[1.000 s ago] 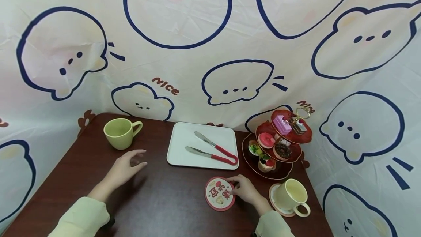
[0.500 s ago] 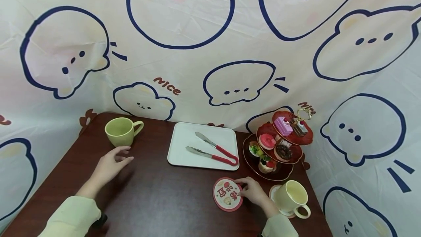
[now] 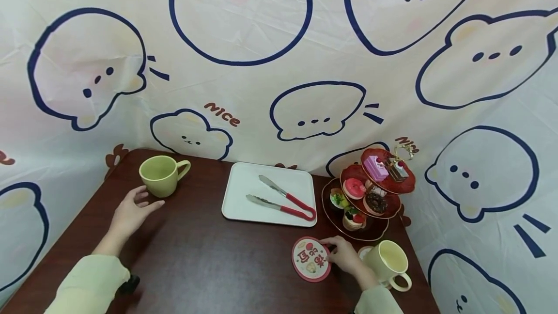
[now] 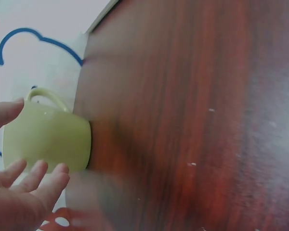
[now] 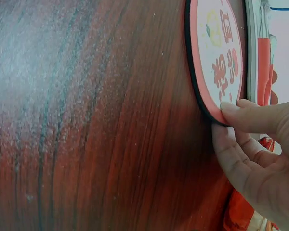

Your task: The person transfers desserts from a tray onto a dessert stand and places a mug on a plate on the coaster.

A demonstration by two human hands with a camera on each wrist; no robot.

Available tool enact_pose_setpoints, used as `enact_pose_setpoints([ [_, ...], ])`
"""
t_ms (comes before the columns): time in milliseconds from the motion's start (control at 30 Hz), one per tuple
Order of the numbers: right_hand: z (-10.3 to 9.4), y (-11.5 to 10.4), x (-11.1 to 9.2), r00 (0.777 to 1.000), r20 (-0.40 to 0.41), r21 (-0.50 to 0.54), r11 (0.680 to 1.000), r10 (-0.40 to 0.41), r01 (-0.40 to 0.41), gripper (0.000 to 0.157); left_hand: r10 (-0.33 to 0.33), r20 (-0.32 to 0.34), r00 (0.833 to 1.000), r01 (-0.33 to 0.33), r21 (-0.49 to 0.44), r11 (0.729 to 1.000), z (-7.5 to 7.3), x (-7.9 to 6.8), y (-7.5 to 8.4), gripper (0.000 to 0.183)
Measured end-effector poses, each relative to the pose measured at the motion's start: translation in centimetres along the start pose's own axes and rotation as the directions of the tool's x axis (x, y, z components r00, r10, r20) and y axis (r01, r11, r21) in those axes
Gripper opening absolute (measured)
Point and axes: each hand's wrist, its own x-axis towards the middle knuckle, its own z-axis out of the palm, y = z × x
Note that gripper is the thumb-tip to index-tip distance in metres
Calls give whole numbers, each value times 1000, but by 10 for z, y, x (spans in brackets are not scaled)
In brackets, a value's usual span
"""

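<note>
My right hand [image 3: 346,256] pinches the edge of a round coaster [image 3: 310,259] with a red rim and printed characters. In the right wrist view the thumb lies on top of the coaster [image 5: 216,57] and the fingers curl under its dark edge. A green mug [image 3: 160,178] stands at the back left of the table, its handle to the right. Close in front of it is my left hand [image 3: 130,213], holding nothing, fingers spread and loosely bent. The left wrist view has the thumb and fingertips overlapping the side of the mug [image 4: 48,137].
A white tray [image 3: 237,188] at the back bears red-handled tongs [image 3: 287,203]. Right of it stands a tiered stand [image 3: 394,202] with toy cakes and doughnuts. A pale yellow mug [image 3: 385,261] sits on another coaster at the right. A patterned cloth [image 3: 253,86] hangs behind the table.
My right hand has shifted the coaster rightward, toward the pale yellow mug. The left hand has moved left and closer to the front of the green mug.
</note>
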Motion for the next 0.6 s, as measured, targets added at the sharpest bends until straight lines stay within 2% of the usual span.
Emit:
enact_pose_setpoints([
  [100, -1, 0, -1, 1000, -14, -25, 1000, 2, -2, 39, -43, 0, 999, 43, -37, 998, -4, 4, 0, 96],
  [233, -3, 2, -1, 1000, -25, -49, 999, 8, -9, 40, -62, -7, 998, 61, -66, 996, -8, 12, 2, 100],
  [400, -4, 5, -2, 999, -44, -77, 997, 7, -10, 41, -60, -19, 998, 58, -101, 993, -10, 20, 2, 103],
  [600, -3, 3, -3, 994, -111, -130, 991, -8, -6, 39, -47, -38, 998, 42, -131, 990, -10, 33, 5, 107],
])
